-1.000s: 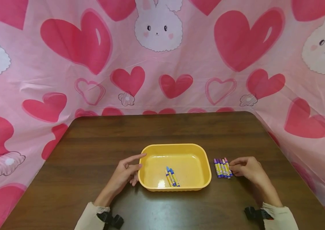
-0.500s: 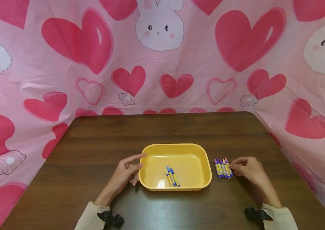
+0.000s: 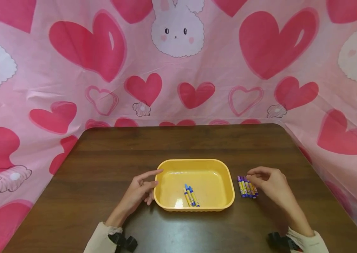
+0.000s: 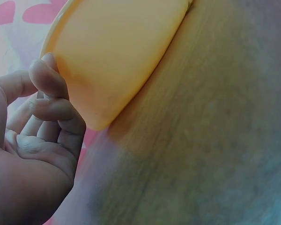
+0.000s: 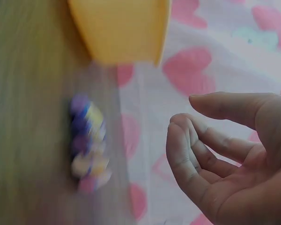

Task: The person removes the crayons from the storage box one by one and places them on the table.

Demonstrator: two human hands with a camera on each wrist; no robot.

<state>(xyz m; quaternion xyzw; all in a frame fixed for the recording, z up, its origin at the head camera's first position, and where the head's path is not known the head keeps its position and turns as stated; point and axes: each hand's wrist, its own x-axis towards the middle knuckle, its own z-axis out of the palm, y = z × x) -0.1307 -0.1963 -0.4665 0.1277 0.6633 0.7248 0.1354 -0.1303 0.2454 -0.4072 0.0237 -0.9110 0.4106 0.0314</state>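
Note:
A yellow tray [image 3: 197, 163] stands on the table with three crayons [image 3: 192, 195] in it, at least one blue-tipped. At its left end my left hand [image 3: 140, 188] holds the rim, index finger and thumb at the edge and the other fingers curled below, outside the wall. Right of the tray a row of crayons [image 3: 243, 187] in yellow-and-blue wrappers lies side by side, partly hidden by my right hand [image 3: 271, 182]. That hand hovers over the row's right side. In the right wrist view its thumb and fingers are apart with nothing between them, and the crayon row [image 5: 88, 145] is blurred.
The dark wooden table [image 3: 178, 140] runs back to a pink cloth [image 3: 169, 102] with hearts and rabbits. Each wrist wears a black camera mount, the left mount [image 3: 123, 241] near the front.
My right hand, earlier at the right end of the crayon row, has risen and moved slightly left, over the crayons. My left hand stays at the tray rim. The head view has shifted slightly.

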